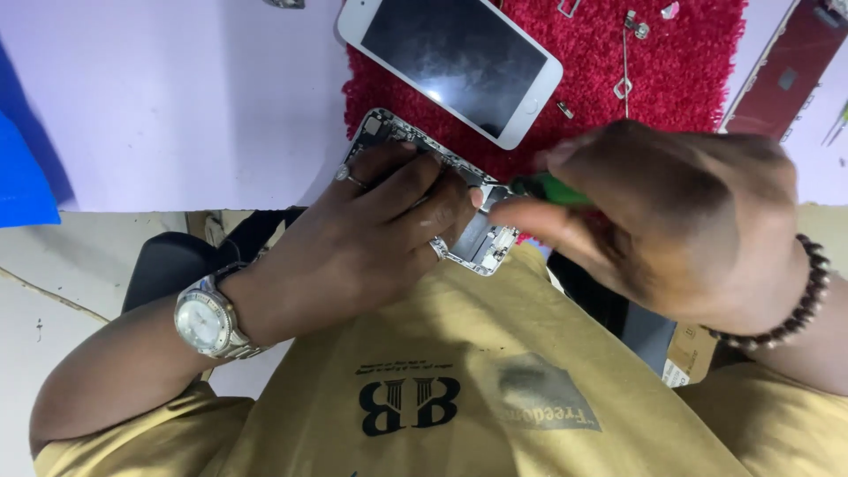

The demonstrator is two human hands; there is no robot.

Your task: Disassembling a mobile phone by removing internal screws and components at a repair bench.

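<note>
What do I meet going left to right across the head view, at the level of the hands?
Wristwatch → left hand → opened phone body → green-handled tool → right hand → bead bracelet.

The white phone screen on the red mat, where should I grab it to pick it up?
Probably by its two long edges, pinching across the narrow width from above. The white phone screen lies flat, glass up, on the red mat, with those edges free, so fingers stay off the glass.
</note>
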